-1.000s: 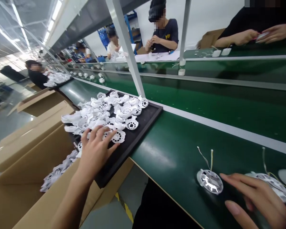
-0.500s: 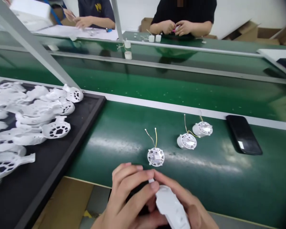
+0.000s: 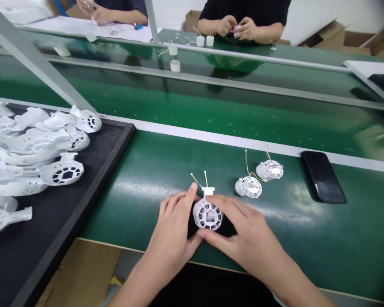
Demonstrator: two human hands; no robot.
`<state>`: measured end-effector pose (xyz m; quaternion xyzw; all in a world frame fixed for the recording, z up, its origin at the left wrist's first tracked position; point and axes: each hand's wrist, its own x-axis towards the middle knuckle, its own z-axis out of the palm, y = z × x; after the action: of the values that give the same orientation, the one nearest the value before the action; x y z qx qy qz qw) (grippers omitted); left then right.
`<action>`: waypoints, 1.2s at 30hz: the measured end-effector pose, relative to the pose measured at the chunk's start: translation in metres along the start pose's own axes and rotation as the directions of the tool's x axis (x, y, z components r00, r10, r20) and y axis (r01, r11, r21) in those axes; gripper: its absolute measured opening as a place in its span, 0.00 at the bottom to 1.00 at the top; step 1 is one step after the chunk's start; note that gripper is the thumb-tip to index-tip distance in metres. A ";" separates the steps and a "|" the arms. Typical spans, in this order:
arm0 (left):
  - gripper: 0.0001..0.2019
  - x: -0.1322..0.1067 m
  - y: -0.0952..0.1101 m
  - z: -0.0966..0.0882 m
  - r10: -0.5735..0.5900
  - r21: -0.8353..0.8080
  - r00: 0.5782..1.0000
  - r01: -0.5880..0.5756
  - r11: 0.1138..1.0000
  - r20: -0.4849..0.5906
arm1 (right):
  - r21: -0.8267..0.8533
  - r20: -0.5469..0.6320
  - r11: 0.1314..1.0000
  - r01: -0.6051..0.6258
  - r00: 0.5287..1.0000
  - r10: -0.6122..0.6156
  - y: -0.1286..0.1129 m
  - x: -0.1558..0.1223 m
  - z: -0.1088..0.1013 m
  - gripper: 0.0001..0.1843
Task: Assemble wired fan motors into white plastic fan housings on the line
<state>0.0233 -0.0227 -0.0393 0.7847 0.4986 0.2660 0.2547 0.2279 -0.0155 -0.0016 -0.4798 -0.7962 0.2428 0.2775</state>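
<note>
Both my hands meet on the green bench top [image 3: 153, 170] around a round white plastic housing [image 3: 207, 214] with a grid face. My left hand [image 3: 174, 228] pinches its left side with thumb and fingers. My right hand [image 3: 243, 236] grips its right and lower side. Two thin wires [image 3: 198, 179] stick up just behind the housing. To the right lie two more small round white parts with yellow wires [image 3: 248, 186], [image 3: 270, 169], both apart from my hands.
A black tray [image 3: 92, 179] at the left carries several white plastic housings [image 3: 62, 172]. A black phone [image 3: 323, 176] lies at the right. Beyond the bench runs a green conveyor belt [image 3: 243, 115]; other people's hands [image 3: 238, 27] work at its far side. A cardboard box [image 3: 83, 277] stands below the bench.
My hands moved forward from the bench edge onto the bench. The white housing they held is now set face up over the spot where the small wired part lay.
</note>
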 end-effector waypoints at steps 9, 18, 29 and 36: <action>0.48 0.002 0.003 -0.003 0.060 0.058 0.998 -0.060 0.996 0.010 | -0.038 0.038 0.999 -0.006 0.999 0.007 0.007 -0.006 0.001 0.26; 0.48 0.004 0.004 0.000 0.101 0.100 0.995 -0.100 0.990 -0.010 | -0.195 0.176 0.980 0.049 0.984 -0.014 0.012 0.008 -0.008 0.29; 0.47 0.000 0.002 -0.006 0.081 0.047 0.996 -0.083 0.995 0.048 | -0.362 0.078 0.930 0.065 0.996 -0.040 0.019 -0.009 0.018 0.38; 0.15 0.009 0.023 -0.038 -0.211 -0.585 0.962 0.273 0.764 0.173 | -0.305 -0.029 0.922 0.238 0.966 -0.258 0.004 -0.010 0.002 0.31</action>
<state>0.0158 -0.0183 0.0053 0.6034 0.4719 0.3374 0.5471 0.2330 -0.0225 -0.0080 -0.4197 -0.8679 0.0658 0.2574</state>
